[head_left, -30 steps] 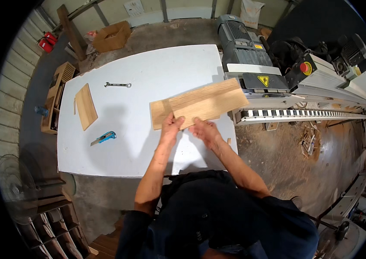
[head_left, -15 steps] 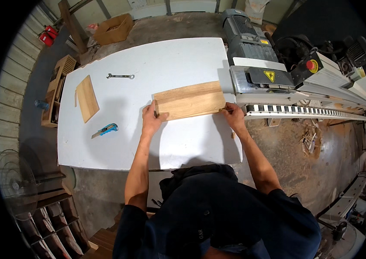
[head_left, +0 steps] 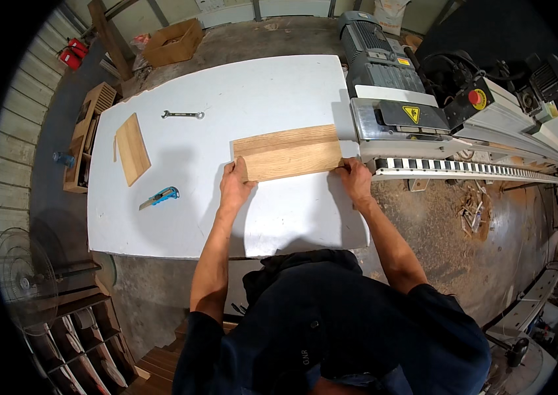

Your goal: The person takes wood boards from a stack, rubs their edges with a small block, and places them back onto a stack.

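A rectangular light-brown wooden board (head_left: 289, 153) lies, slightly slanted, on the white tabletop (head_left: 279, 85). My left hand (head_left: 235, 184) grips its left end near the front corner, thumb at the near edge. At the front right corner, my right hand (head_left: 356, 179) pinches the board between thumb and fingers. To the left rests a blue utility knife (head_left: 160, 197), and behind it a smaller wooden board (head_left: 132, 150) with a thin wood strip (head_left: 115, 146) beside it. A combination wrench (head_left: 183, 115) sits farther back.
Right of the table stands a machine with a grey motor (head_left: 374, 49), a red stop button (head_left: 474, 98) and a long slotted rail (head_left: 463, 169). Wood scraps (head_left: 474, 214) litter the floor there. A fan (head_left: 25, 283) and a partitioned rack (head_left: 81, 342) are at the lower left.
The board's near edge looks more even now, and its left end has shifted very slightly. My left fingers have moved a little along the left end; the right hand stays at its corner.
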Tool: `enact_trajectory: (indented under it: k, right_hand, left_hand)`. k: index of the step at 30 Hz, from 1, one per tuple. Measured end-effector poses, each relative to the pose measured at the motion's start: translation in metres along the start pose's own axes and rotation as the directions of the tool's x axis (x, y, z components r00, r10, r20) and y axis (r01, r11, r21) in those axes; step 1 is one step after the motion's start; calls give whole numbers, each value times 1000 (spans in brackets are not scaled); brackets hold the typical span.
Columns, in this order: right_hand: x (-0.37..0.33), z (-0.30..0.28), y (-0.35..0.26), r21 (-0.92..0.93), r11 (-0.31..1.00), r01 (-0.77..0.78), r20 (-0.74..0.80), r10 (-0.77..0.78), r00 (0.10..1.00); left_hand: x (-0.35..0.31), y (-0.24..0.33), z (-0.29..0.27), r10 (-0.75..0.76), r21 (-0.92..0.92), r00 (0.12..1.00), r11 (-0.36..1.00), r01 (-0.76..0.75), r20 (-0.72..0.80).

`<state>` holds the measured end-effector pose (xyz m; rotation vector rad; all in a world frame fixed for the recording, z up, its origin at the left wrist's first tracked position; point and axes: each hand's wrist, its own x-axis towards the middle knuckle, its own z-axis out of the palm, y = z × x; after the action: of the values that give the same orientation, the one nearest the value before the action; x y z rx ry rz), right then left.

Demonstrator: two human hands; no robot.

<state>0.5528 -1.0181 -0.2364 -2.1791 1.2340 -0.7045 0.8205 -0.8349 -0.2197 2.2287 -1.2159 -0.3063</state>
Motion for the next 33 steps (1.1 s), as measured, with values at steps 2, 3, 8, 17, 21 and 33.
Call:
enact_trajectory:
  k: [2,3,8,17,21,33]
  right_hand:
    - [-2,4,7,-53,998,43,-29,-45,999]
    - [-2,5,8,-79,995,67,-39,-70,997]
    - [-3,3,6,45,998,-32,23,31,999]
    - [1,-15,-5,179,974,-135,148,109,983]
    - [2,-16,-3,190,975,-116,160,85,983]
    - [6,-14,21,379,891,-248,330,120,936]
  left_hand:
    - [0,2,0,-7,1,1000,1000,7,-4]
    - [0,0,1,-15,3,1000,1000,15,-8]
    - [-1,-2,0,-31,7,999,999,31,12]
    - [1,6,-6,-56,38,996,998,53,68]
    - [-1,-1,-3,-18,-1,999,1000,18,36]
    - [-9,-17,-2,-16,-184,1000,983,20,23]
